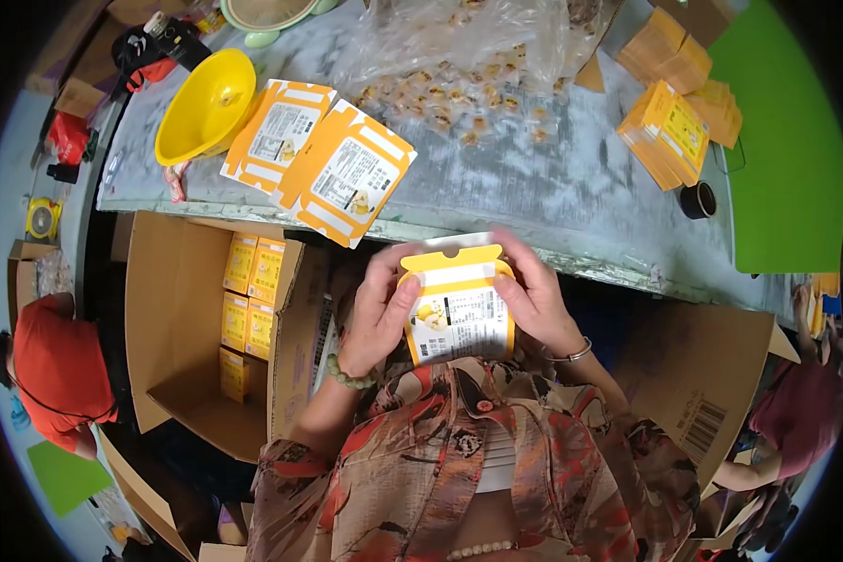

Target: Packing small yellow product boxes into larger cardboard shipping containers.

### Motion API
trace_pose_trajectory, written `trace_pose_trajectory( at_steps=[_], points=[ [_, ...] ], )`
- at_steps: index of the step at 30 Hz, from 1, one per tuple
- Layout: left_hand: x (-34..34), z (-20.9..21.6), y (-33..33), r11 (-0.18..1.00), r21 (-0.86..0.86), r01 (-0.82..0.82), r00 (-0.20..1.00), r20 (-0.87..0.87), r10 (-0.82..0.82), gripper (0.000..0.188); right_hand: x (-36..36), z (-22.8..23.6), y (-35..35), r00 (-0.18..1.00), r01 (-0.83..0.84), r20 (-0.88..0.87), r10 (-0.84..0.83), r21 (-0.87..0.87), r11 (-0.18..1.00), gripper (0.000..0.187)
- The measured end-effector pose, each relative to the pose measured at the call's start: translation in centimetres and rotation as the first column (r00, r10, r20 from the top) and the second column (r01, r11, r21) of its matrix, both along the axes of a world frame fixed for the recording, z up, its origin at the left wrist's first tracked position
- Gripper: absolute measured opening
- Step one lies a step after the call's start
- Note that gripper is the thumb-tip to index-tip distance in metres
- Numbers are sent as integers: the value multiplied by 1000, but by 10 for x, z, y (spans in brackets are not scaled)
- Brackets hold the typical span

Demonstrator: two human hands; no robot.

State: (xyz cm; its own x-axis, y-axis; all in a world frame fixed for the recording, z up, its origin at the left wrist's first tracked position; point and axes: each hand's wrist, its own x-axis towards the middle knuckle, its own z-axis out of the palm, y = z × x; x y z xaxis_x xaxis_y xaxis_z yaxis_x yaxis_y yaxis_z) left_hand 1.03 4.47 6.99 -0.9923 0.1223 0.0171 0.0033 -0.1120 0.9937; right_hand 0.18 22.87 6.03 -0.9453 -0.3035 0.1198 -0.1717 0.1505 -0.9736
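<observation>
Between my two hands is a small yellow and white folding carton point(459, 323), held close to my body with its scalloped top flap raised. My left hand point(381, 307) grips its left side, thumb on the printed face. On the opposite edge my right hand point(538, 302) does the same, its fingers slightly blurred behind the carton. Beyond them on the table lie flat cartons, one orange and white blank point(342, 178) overlapping another blank point(276, 136). Left of my lap stands an open cardboard box point(183, 309) with several finished yellow cartons point(246, 323) stacked inside.
A yellow basin point(206, 108) sits at the table's left. Small clear-wrapped pieces point(459, 98) spill from a plastic bag point(506, 42). Stacked cartons point(670, 131) and a tape roll point(698, 199) are at the right. Another cardboard box point(702, 375) stands right. People point(61, 365) work at both sides.
</observation>
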Motion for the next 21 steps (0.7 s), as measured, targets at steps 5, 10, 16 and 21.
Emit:
trace_pose_trajectory(
  at_steps=[5,10,16,21],
  points=[
    [-8,-1,-19,938,-311,152,901,-347,-260,25,-1,14,5,958,-24,-284,40,61,998,20],
    [-1,-4,-21,940,-279,197,959,-144,-244,20,-1,8,6,970,-142,-198,139,-1,990,16],
    [10,-8,-3,900,435,24,1000,-28,-13,54,-9,7,3,1000,-10,-30,9,-32,999,4],
    [20,-9,-26,927,336,167,972,101,-211,58,-16,17,-8,982,-114,-175,67,-269,956,44]
  ],
)
